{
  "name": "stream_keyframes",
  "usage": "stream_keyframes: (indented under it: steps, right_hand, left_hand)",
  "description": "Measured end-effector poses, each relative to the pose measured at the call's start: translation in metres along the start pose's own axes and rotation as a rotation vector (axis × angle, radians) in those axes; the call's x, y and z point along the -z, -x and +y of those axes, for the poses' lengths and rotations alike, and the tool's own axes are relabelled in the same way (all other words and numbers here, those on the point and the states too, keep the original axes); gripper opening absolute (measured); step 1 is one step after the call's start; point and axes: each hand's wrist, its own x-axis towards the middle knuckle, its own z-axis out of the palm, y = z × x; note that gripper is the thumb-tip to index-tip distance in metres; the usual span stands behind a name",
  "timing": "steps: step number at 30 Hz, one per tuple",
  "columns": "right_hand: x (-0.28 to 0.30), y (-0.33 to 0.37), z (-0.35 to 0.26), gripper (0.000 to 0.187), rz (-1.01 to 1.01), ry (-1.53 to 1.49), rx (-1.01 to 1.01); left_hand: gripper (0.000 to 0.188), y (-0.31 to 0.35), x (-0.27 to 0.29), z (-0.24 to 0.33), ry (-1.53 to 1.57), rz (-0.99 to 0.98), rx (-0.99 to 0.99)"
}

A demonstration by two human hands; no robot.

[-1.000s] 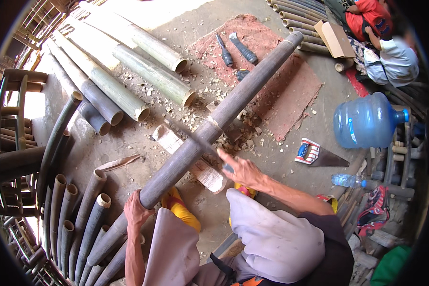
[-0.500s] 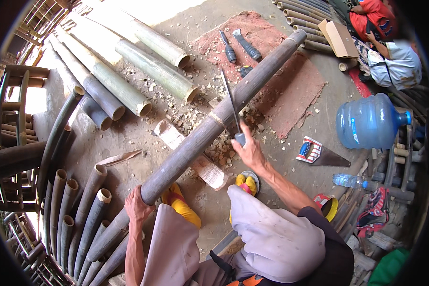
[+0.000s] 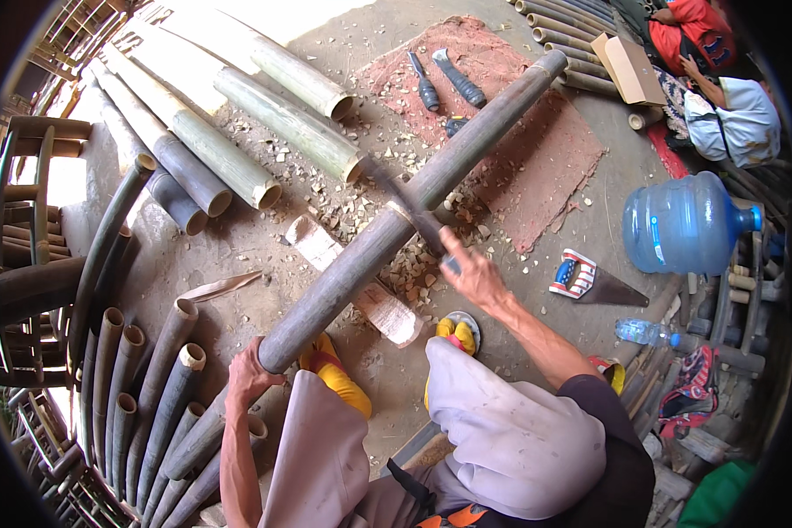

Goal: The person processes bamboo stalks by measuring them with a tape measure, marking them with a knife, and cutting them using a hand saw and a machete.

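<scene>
Grey concrete floor (image 3: 211, 260) underlies a long, dark, round bamboo pole (image 3: 348, 277) extending beyond the left grip (image 3: 251, 371), which clasps its near end, seemingly for steadiness. Curled around a narrow, dark, long-bladed tool (image 3: 425, 227), the right grip (image 3: 473, 273) angles it across the pole.

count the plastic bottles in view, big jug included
2: a large blue jug, lying on its side at the right, and a small clear bottle, lying just below it in the picture. Others may be hidden in the clutter there.

Bright light (image 3: 295, 16) washes the far grey floor (image 3: 370, 42) beyond a slatted frame (image 3: 41, 202) at left.
</scene>
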Motion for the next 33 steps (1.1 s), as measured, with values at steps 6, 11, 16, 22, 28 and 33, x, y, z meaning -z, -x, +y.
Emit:
stream_keyframes:
  steps: [6, 11, 16, 22, 28, 33]
  right_hand:
    - [0.028, -0.012, 0.064, 0.071, 0.564, -0.24, -0.47]
    - [0.038, 0.014, 0.129, 0.079, 0.392, -0.103, -0.768]
    - [0.022, 0.01, 0.104, 0.074, 0.533, 0.29, -0.532]
    - [0.009, -0.085, 0.021, 0.065, 0.501, -1.213, -0.568]
    - [0.038, -0.161, 0.015, 0.069, 0.301, -1.667, -0.672]
    - [0.074, -0.155, 0.026, 0.076, 0.43, -1.466, -0.703]
  left_hand:
    - [0.076, 0.01, -0.001, -0.003, -0.028, 0.074, -0.044]
    - [0.096, 0.04, -0.017, -0.032, -0.165, 0.217, -0.114]
    - [0.091, 0.092, -0.026, -0.131, -0.21, 0.319, 0.058]
    - [0.075, 0.091, -0.021, -0.126, -0.131, 0.327, 0.04]
    - [0.071, 0.092, -0.023, -0.133, -0.114, 0.337, 0.06]
    - [0.077, 0.097, -0.009, -0.1, -0.119, 0.282, 0.061]
